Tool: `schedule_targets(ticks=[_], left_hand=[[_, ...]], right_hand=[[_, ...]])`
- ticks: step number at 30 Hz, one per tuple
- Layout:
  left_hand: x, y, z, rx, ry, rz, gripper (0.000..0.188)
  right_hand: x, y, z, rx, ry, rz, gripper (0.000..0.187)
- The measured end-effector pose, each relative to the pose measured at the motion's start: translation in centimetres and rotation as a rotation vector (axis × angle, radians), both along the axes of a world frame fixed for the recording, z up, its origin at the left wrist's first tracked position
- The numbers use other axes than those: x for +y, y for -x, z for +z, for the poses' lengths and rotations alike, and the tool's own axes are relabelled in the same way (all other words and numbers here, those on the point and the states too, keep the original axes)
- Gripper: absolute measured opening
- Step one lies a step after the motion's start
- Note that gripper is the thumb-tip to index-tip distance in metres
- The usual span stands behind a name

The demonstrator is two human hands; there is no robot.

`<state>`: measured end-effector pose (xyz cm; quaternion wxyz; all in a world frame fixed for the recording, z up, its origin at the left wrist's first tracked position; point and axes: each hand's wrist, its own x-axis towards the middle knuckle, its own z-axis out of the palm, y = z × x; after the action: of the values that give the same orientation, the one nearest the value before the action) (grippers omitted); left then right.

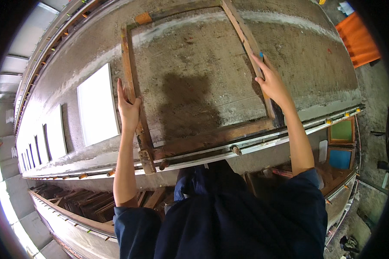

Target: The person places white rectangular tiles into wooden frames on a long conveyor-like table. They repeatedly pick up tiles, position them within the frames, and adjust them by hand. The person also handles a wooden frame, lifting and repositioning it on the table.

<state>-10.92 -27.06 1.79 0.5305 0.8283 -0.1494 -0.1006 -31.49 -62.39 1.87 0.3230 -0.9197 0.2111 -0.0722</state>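
A large wooden frame [218, 134] lies over the long brown-stained table in front of me. My left hand [129, 113] grips its left bar, thumb on the inner side and fingers along the outer side. Higher up the right bar, my right hand [272, 84] holds on with the index finger stretched along the wood and the thumb beside it. A short wooden piece [147, 162] sticks out past the frame's near left corner, over the table's edge. Whether mesh spans the frame I cannot tell. My head's shadow falls inside it.
White rectangular panels [98, 105] lie in a row along the table [307, 56] to the left. A rail with pegs [235, 150] runs along the near edge. Wooden frames [101, 207] are stacked below left; coloured framed screens [340, 159] stand at right. Orange cloth [358, 39] hangs far right.
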Motion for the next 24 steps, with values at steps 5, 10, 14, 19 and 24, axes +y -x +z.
schedule_targets(ticks=[5,10,14,19,24], left_hand=[[0.6,-0.4,-0.8,-0.13,0.054,-0.018,0.087],[0.1,0.0,0.0,-0.046,0.056,0.02,0.086],[0.6,-0.7,-1.4,-0.111,0.045,-0.024,0.082],[1.4,-1.6,-3.3,-0.093,-0.109,0.024,0.083],[0.4,-1.2,-1.4,0.018,0.07,-0.071,0.087]], right_hand=[[1.2,-0.2,2.5,-0.001,-0.151,-0.03,0.071],[0.9,0.1,1.6,-0.009,-0.14,-0.02,0.07],[0.7,0.1,1.6,0.003,-0.073,-0.007,0.07],[0.3,-1.3,1.0,0.109,-0.066,-0.119,0.083],[-1.0,-3.6,0.7,0.284,-0.011,-0.171,0.088]])
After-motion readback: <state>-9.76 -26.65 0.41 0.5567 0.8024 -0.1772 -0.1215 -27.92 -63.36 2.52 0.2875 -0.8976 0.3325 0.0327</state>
